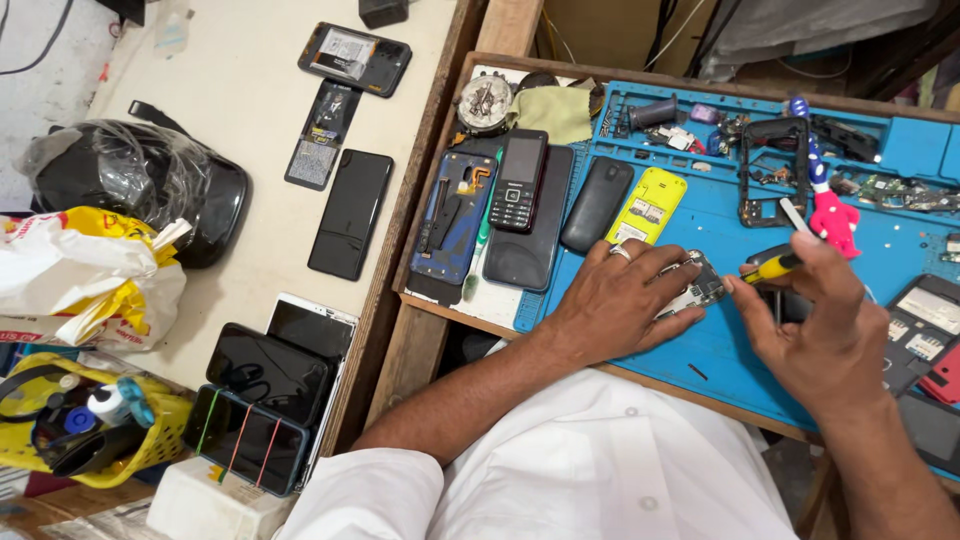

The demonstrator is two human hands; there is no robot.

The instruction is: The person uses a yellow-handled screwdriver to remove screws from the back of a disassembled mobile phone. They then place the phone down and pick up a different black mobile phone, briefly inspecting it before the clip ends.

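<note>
Two hands engaged: small silver circuit board point(697, 285) pinned under left hand point(610, 305); yellow-handled screwdriver point(768, 267) gripped by right hand point(815, 320), tip directed left toward board.

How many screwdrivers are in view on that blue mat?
2: a yellow-handled screwdriver in the right hand, and a green-handled one left of the blue mat among phones. Clutter may hide more.

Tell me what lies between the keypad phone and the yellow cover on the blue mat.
A dark, oval phone back cover lies between the keypad phone and the yellow cover, at the left edge of the blue mat. The head view shows it.
</note>
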